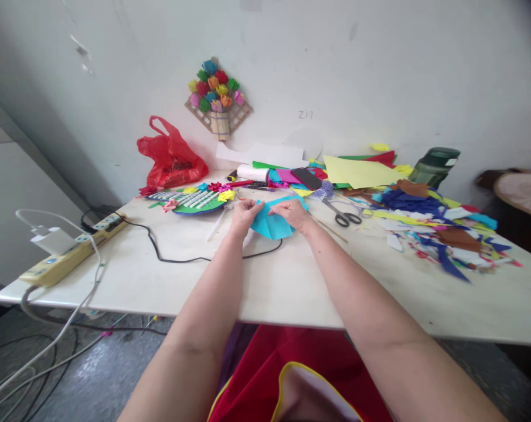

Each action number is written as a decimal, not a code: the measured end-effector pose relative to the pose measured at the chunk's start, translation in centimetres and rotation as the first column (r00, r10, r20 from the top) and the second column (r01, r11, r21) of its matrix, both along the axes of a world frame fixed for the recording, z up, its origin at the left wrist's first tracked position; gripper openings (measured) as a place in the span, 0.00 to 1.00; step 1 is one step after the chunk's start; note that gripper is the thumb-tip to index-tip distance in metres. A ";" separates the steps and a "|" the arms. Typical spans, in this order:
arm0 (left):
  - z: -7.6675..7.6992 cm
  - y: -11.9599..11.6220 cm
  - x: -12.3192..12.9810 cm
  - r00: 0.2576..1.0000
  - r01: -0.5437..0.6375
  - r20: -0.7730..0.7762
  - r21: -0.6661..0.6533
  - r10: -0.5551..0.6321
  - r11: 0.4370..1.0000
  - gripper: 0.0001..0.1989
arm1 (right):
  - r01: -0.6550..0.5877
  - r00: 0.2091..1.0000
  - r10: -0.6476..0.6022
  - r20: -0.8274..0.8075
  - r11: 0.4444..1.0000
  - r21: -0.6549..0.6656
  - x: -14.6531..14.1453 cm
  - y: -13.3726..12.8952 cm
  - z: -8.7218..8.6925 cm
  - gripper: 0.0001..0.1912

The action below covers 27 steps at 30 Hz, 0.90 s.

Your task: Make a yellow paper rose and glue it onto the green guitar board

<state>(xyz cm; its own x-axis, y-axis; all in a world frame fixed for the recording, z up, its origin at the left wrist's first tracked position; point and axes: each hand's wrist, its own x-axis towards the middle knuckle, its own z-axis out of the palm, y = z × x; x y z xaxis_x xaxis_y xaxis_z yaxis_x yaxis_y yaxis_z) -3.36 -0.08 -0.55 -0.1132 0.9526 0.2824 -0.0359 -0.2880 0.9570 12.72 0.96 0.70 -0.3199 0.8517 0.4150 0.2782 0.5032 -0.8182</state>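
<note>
A bright blue sheet of thin, creased paper [269, 225] is stretched between my two hands, above the white table [287, 287]. Its left edge is pinched in my left hand [247, 214], fingers closed. On the other side my right hand [290, 213] has its fingers closed on the same sheet near the top. Left of my hands lies a round green piece [208, 206] bearing white strips and coloured paper flowers. A pair of scissors [345, 219] with black handles rests to the right of my right hand.
Paper scraps [461, 237] cover the table's right side, near a green bottle [435, 166]. A red plastic bag [173, 158] stands at the back left. On the left edge sits a power strip [57, 266]; a black cable [177, 259] runs across towards my hands.
</note>
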 end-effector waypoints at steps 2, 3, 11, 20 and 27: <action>0.0 -0.1 0.0 1.000 0.021 0.010 -0.005 -0.021 1.000 0.21 | 0.006 1.000 -0.006 0.003 1.000 -0.001 0.0 -0.1 0.1 0.11; 0.0 -0.1 0.0 1.000 0.028 0.011 -0.003 -0.028 1.000 0.21 | 0.014 1.000 -0.014 -0.003 1.000 -0.003 0.0 -0.2 0.2 0.11; 0.2 -0.3 0.1 0.998 0.069 0.002 -0.008 -0.069 0.998 0.21 | 0.092 0.989 -0.105 -0.099 0.987 -0.128 -0.1 -0.5 0.6 0.11; -0.2 0.0 0.1 0.995 0.076 -0.066 0.001 -0.076 0.997 0.18 | 0.064 0.998 -0.067 -0.009 0.976 -0.207 0.0 -0.2 0.1 0.10; -0.1 0.0 0.1 0.994 0.068 -0.088 0.002 -0.068 0.998 0.18 | 0.059 0.996 -0.074 -0.053 0.969 -0.241 0.0 -0.1 0.0 0.08</action>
<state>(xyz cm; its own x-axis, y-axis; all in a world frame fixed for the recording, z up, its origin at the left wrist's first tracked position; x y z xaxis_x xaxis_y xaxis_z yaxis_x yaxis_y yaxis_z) -3.26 -0.12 -0.68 -0.0231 0.9559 0.2928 0.0283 -0.2921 0.9560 12.68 0.82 0.73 -0.2395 0.9470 0.2141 0.2504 0.2733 -0.9288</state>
